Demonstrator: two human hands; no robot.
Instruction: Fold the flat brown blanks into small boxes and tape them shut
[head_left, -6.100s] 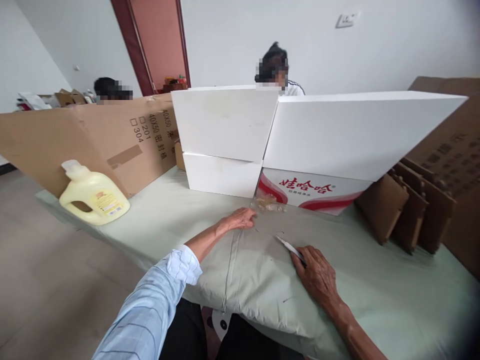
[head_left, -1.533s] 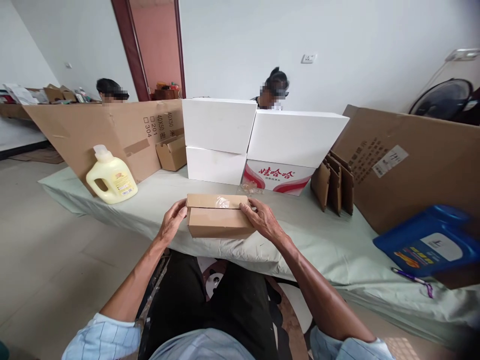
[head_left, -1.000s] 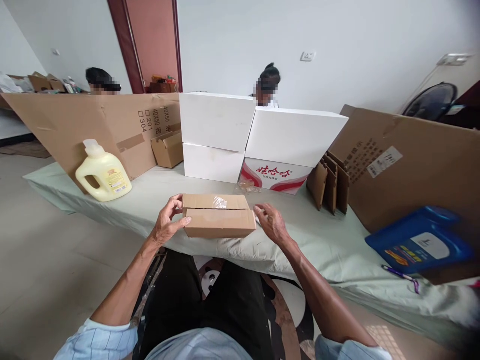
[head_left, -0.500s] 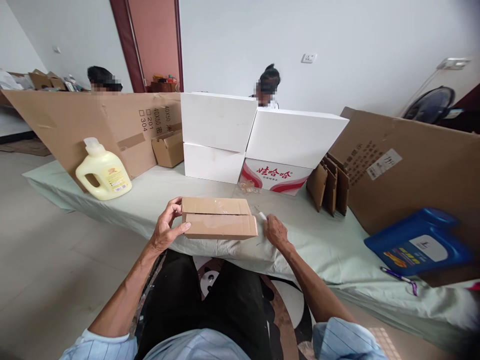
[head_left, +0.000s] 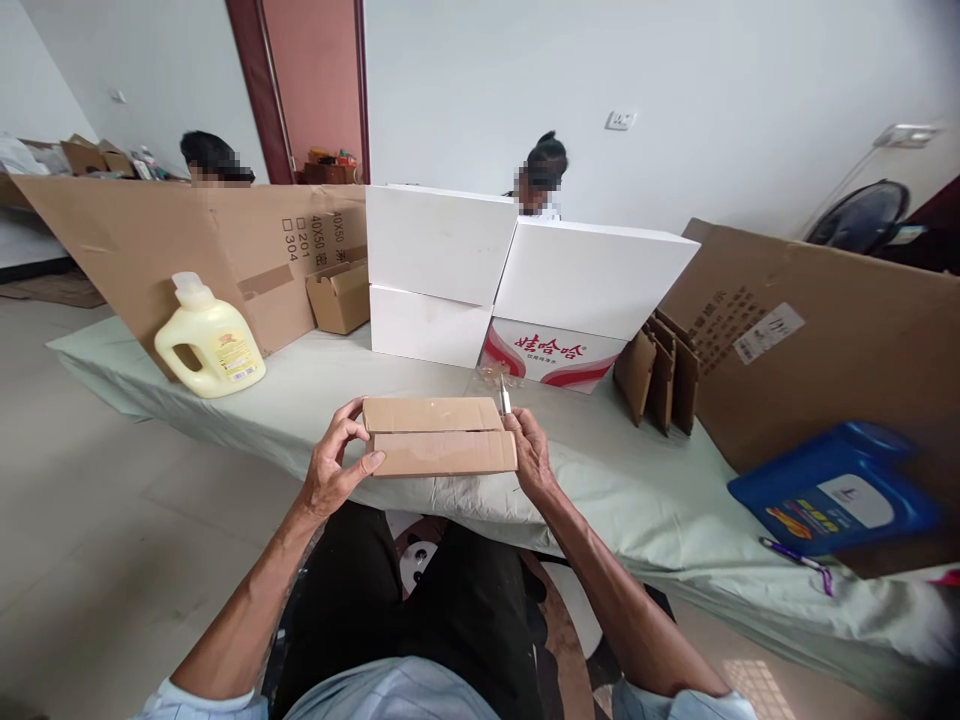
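A small closed cardboard box [head_left: 439, 436] lies at the near edge of the table covered with pale green cloth [head_left: 645, 480]. My left hand [head_left: 335, 462] grips the box's left end, thumb on the front face and fingers curled over the top. My right hand [head_left: 528, 452] presses against the box's right end and holds a small blade [head_left: 504, 396] that points up by the box's top right corner. A strip of clear tape runs along the box's top.
Behind the box stand stacked white boxes [head_left: 442, 270] and a red-printed carton [head_left: 551, 356]. A cream jug [head_left: 208, 340] stands left, a blue jug [head_left: 840, 490] right, folded cardboard pieces [head_left: 660, 372] and large cardboard sheets [head_left: 810, 330] around. Two people sit beyond.
My right hand left the box, picked up the blade from the cloth beside it, and has come back to the box's right end. My left hand stayed on the left end.
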